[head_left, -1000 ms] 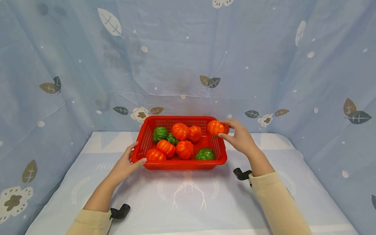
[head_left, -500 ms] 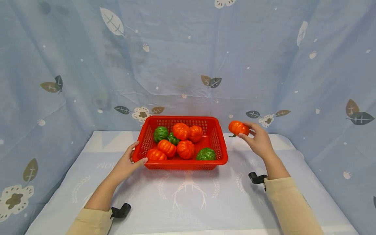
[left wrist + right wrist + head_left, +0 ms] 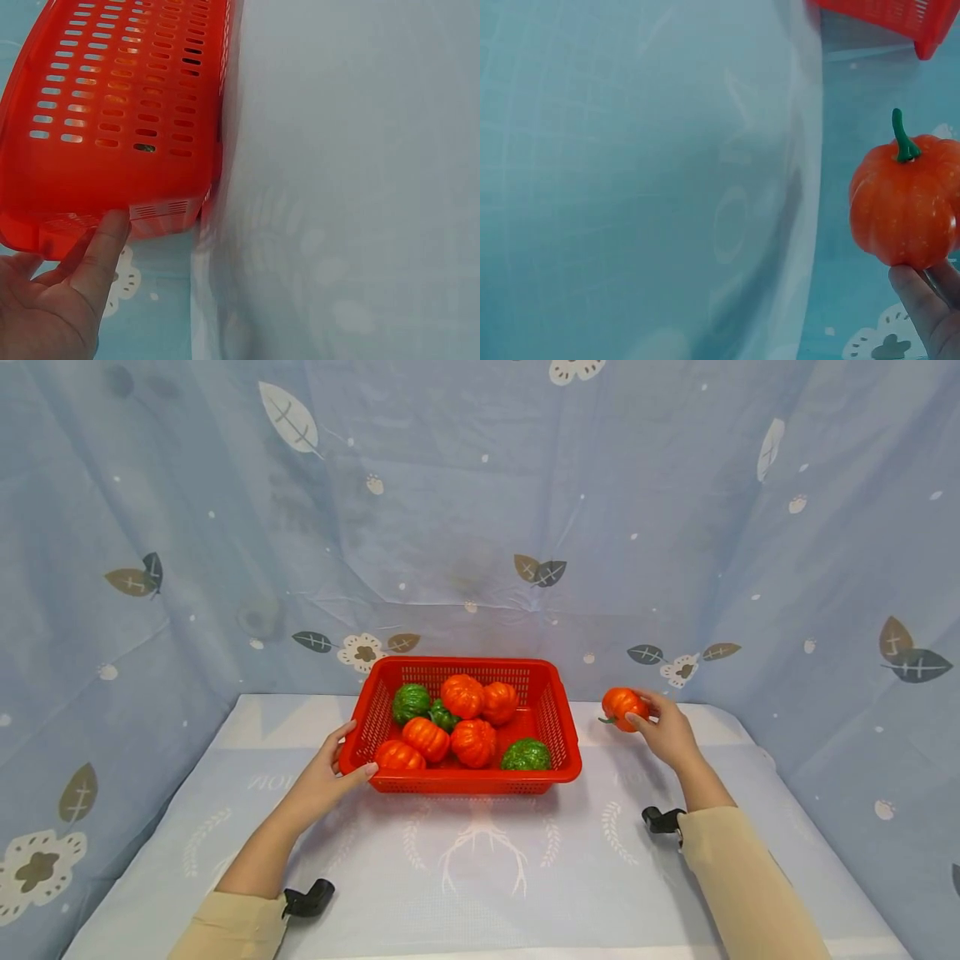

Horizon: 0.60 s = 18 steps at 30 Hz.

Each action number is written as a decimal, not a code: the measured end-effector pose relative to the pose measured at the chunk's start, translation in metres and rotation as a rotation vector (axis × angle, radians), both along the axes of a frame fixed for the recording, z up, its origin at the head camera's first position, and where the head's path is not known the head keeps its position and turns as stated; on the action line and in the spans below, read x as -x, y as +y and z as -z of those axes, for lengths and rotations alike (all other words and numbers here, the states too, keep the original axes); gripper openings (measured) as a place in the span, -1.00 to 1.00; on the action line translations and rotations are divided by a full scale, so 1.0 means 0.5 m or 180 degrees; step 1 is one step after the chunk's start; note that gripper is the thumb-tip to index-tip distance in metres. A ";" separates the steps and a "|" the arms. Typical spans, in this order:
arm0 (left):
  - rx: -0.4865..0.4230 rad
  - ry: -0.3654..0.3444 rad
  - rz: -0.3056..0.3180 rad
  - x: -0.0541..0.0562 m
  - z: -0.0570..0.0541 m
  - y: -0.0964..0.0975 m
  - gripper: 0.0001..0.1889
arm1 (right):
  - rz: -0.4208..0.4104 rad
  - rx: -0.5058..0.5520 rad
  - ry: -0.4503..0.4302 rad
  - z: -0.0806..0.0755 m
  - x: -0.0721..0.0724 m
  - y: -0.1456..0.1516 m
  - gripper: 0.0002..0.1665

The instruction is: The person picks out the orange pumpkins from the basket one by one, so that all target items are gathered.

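Observation:
My right hand point(image 3: 670, 732) holds a small orange pumpkin point(image 3: 624, 708) with a green stem, to the right of the basket and near the back of the table. In the right wrist view the pumpkin point(image 3: 904, 206) shows its stem up, with fingers at its lower side. My left hand point(image 3: 325, 779) grips the left end of the red plastic basket point(image 3: 465, 783), thumb on the front rim. Inside the basket lie several orange pumpkins point(image 3: 474, 743) and green ones, among them a green pumpkin point(image 3: 527, 754) at the front right. The left wrist view shows the basket's slotted wall point(image 3: 112, 165).
A white patterned cloth point(image 3: 480, 893) covers the table. Blue curtain point(image 3: 450, 510) with leaf prints stands close behind the basket and on both sides. Black wrist camera mounts point(image 3: 308, 899) sit on both forearms.
The right hand has carried the orange pumpkin out of the basket's right end, over to the right, then slightly lower. Its stem has swung to the left. The left hand stays on the basket.

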State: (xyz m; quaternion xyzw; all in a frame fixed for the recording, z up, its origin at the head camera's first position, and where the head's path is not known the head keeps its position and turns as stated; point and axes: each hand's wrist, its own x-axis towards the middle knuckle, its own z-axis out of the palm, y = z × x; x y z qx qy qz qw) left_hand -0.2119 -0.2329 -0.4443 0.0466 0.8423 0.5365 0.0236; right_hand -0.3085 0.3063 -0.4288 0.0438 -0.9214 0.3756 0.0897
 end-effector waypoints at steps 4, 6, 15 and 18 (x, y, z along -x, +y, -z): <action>-0.0015 -0.0005 0.0008 -0.001 -0.001 0.000 0.03 | 0.0049 0.0065 -0.0151 0.013 0.011 0.005 -0.30; -0.0013 -0.0005 0.0004 -0.002 -0.002 0.000 0.03 | 0.0043 0.0114 -0.0202 0.019 0.017 0.007 -0.30; 0.0019 -0.0014 -0.0032 -0.003 -0.004 0.002 0.03 | 0.0028 0.0280 -0.0394 0.036 0.038 0.008 -0.27; 0.0014 -0.0011 -0.0040 -0.003 -0.004 0.002 0.03 | 0.0051 0.0285 -0.0464 0.038 0.041 0.006 -0.25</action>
